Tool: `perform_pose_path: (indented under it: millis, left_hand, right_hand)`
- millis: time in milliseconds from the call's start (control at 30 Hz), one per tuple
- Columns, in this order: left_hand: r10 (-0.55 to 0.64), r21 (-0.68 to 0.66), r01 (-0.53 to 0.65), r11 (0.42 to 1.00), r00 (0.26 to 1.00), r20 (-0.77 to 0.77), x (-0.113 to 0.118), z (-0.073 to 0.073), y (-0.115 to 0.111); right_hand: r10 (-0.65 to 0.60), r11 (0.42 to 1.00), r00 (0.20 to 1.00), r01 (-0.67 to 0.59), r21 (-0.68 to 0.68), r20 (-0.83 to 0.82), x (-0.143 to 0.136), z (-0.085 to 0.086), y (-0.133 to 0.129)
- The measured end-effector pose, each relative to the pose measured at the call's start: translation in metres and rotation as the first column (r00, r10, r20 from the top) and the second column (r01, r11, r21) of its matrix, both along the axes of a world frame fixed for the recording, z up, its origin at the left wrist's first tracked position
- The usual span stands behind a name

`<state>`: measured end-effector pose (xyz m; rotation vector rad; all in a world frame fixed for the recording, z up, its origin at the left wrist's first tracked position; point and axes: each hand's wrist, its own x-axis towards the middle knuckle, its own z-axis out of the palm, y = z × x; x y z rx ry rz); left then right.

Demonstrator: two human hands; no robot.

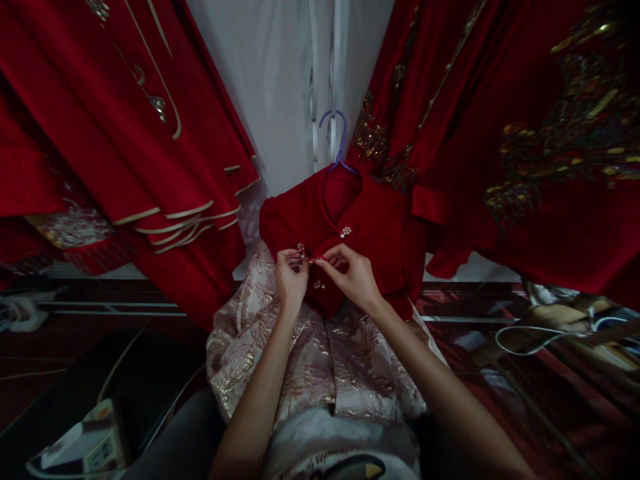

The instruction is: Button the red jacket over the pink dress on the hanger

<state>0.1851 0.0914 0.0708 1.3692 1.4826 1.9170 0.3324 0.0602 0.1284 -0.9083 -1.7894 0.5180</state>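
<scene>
A small red jacket (383, 230) hangs from a purple hanger (342, 143) over a pale pink and gold brocade skirt (305, 373). Pearl-like ornaments (345, 232) run down the jacket's front, one of them right by my left fingertips. My left hand (292, 279) is closed in a pinch at the jacket's front. My right hand (354, 275) pinches from the other side, its thumb and forefinger almost meeting the left ones. A tiny red and gold piece shows between the fingertips, too small to make out fully.
Long red garments (165, 153) with pale trim hang on the left. Red garments with gold beading (575, 153) hang on the right. A white power strip (93, 443) with a cord lies at lower left. A looped white cable (525, 340) is at right.
</scene>
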Motion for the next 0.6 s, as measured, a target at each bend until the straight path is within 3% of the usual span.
perform_pose_path:
  millis: [233, 600]
  left_hand:
    - [-0.185, 0.009, 0.188, 0.982, 0.956, 0.23, -0.003, 0.0, 0.004]
    - [-0.215, 0.004, 0.221, 0.975, 0.941, 0.261, -0.007, 0.007, -0.003]
  right_hand:
    - [0.028, 0.996, 0.991, -0.039, -0.08, -0.127, -0.023, -0.021, 0.035]
    - [-0.019, 0.996, 0.994, 0.01, -0.088, -0.104, -0.021, -0.023, 0.035]
